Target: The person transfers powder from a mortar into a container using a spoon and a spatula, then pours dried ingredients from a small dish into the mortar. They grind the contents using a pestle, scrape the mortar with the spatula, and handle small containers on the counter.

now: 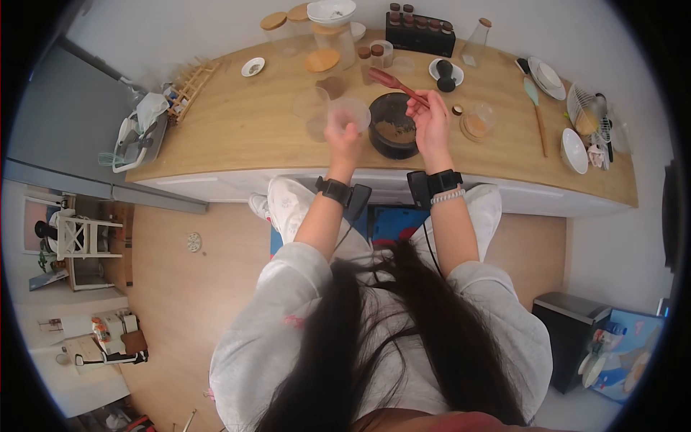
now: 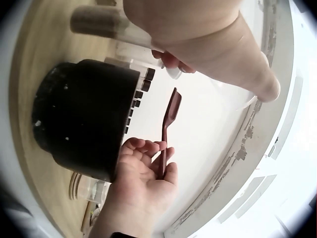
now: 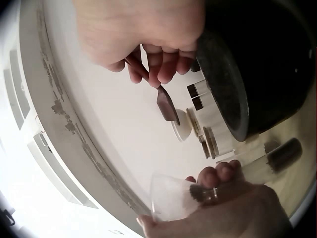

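My left hand (image 1: 344, 144) grips a clear plastic cup (image 1: 353, 111) just left of a black pot (image 1: 385, 147). Brown granular stuff (image 1: 396, 131) covers part of the pot's bottom. At the pot's right side, my right hand (image 1: 433, 126) holds a reddish-brown spatula (image 1: 389, 79) by its handle, blade raised and pointing left above the pot's far rim. The right wrist view shows the spatula (image 3: 167, 105) below the right hand's fingers, and the cup (image 3: 171, 196) in the left hand (image 3: 228, 210). A clear jar with dark contents (image 1: 331, 88) stands beyond the left hand.
Wooden-lidded jars (image 1: 322, 60) and a black spice rack (image 1: 419, 36) line the back. A small glass jar (image 1: 477, 122) stands right of the pot, with a spatula with a wooden handle (image 1: 538, 119) and a white bowl (image 1: 574, 151) farther right. At left is a dish rack (image 1: 144, 133).
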A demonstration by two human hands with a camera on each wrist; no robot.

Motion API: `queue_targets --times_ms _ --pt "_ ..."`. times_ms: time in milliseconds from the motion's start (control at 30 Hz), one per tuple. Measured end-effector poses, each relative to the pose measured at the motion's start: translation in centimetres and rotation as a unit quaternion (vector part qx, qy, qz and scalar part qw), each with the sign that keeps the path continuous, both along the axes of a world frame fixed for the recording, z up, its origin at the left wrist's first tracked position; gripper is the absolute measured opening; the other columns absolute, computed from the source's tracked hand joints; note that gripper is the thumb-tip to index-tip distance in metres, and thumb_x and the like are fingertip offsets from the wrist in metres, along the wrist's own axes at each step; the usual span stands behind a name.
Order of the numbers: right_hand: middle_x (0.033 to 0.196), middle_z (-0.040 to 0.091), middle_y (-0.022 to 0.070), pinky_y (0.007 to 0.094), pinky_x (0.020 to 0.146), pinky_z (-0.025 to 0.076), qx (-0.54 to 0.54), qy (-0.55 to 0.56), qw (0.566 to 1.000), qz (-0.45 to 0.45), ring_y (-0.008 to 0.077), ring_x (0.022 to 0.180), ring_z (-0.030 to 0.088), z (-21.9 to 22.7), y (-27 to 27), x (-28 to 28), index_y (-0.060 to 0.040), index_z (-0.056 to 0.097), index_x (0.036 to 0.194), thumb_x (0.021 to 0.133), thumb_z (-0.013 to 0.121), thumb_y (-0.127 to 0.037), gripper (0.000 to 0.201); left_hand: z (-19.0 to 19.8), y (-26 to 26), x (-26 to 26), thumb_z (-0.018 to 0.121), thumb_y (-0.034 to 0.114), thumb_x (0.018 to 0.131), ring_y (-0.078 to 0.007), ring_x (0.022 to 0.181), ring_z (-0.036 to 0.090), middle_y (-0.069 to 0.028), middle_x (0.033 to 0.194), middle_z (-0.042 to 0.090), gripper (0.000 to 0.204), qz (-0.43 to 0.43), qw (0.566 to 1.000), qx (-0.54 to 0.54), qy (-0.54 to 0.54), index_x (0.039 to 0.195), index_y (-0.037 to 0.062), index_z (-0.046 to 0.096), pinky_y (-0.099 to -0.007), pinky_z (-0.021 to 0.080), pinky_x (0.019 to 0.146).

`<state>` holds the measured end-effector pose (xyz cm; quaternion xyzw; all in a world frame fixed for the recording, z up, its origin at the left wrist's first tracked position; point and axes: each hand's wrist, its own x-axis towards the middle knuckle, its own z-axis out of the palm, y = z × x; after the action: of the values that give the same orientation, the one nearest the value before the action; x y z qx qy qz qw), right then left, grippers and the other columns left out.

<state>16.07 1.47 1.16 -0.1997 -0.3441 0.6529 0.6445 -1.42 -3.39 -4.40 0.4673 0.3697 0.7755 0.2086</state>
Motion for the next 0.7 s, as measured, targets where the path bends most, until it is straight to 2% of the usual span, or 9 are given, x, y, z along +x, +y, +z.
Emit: queue_targets --times_ms 67,167,233,467,567,633,700 --pt "0.079 0.058 0.0094 0.028 0.064 0.044 0.008 0.004 0.999 0.04 0.0151 0.07 0.055 0.0 0.1 0.2 0.0019 0.056 0.095 0.096 0.043 -0.023 0.028 -1.1 0.3 0.0 0.064 0.06 0.072 -0.0143 0.069 0.055 -0.0039 0.09 0.052 0.067 -0.014 1.0 -0.021 0.01 0.104 0.003 0.049 -0.0256 0.043 0.049" --pt "0.08 0.058 0.0094 0.028 0.065 0.045 -0.002 0.0 0.999 0.052 0.0154 0.072 0.055 0.2 -0.1 0.3 0.0018 0.057 0.093 0.096 0.044 -0.024 0.029 0.8 -0.5 1.2 0.064 0.061 0.071 -0.0139 0.072 0.054 -0.0037 0.089 0.053 0.068 -0.042 0.996 -0.072 -0.025 0.102 0.0023 0.05 -0.0257 0.044 0.054" --pt "0.08 0.058 0.0095 0.028 0.065 0.045 -0.004 0.003 0.999 0.054 0.0156 0.072 0.055 0.0 0.2 0.4 0.0017 0.057 0.093 0.096 0.044 -0.024 0.029 1.6 -0.7 1.7 0.063 0.057 0.072 -0.0129 0.075 0.053 -0.0038 0.083 0.054 0.065 -0.007 1.0 -0.018 -0.007 0.098 -0.0027 0.052 -0.0266 0.045 0.067" --pt "0.08 0.059 0.0095 0.0284 0.065 0.045 -0.008 0.022 0.998 0.053 0.016 0.074 0.056 -0.4 0.2 0.6 0.0018 0.057 0.094 0.096 0.044 -0.023 0.028 1.5 -1.1 2.0 0.062 0.061 0.072 -0.0128 0.072 0.052 -0.004 0.081 0.054 0.068 -0.001 0.999 -0.02 0.034 0.094 -0.0026 0.053 -0.0261 0.044 0.065" --pt "0.08 0.059 0.0098 0.0281 0.065 0.045 -0.008 0.011 0.999 0.049 0.016 0.073 0.056 -0.5 0.2 0.6 0.0021 0.057 0.093 0.096 0.044 -0.023 0.028 2.1 -1.1 2.0 0.061 0.064 0.071 -0.0132 0.072 0.052 -0.0047 0.081 0.054 0.071 -0.004 0.998 -0.034 0.046 0.094 -0.0031 0.053 -0.0263 0.043 0.065" --pt "0.08 0.059 0.0099 0.028 0.065 0.045 -0.006 0.006 0.999 0.047 0.016 0.073 0.056 -0.5 0.2 0.6 0.0021 0.057 0.093 0.096 0.044 -0.022 0.028 3.7 -1.1 2.2 0.06 0.066 0.071 -0.0135 0.073 0.051 -0.0046 0.081 0.054 0.072 -0.005 0.998 -0.008 0.054 0.093 -0.0028 0.052 -0.0266 0.042 0.066" --pt "0.08 0.059 0.0099 0.0279 0.065 0.045 -0.002 0.001 0.999 0.045 0.016 0.073 0.056 -0.6 0.2 0.6 0.0021 0.057 0.093 0.095 0.045 -0.022 0.027 3.7 -0.7 1.9 0.06 0.066 0.071 -0.0136 0.075 0.051 -0.0043 0.081 0.053 0.073 0.005 0.999 -0.001 0.051 0.093 -0.0025 0.052 -0.0268 0.042 0.067"
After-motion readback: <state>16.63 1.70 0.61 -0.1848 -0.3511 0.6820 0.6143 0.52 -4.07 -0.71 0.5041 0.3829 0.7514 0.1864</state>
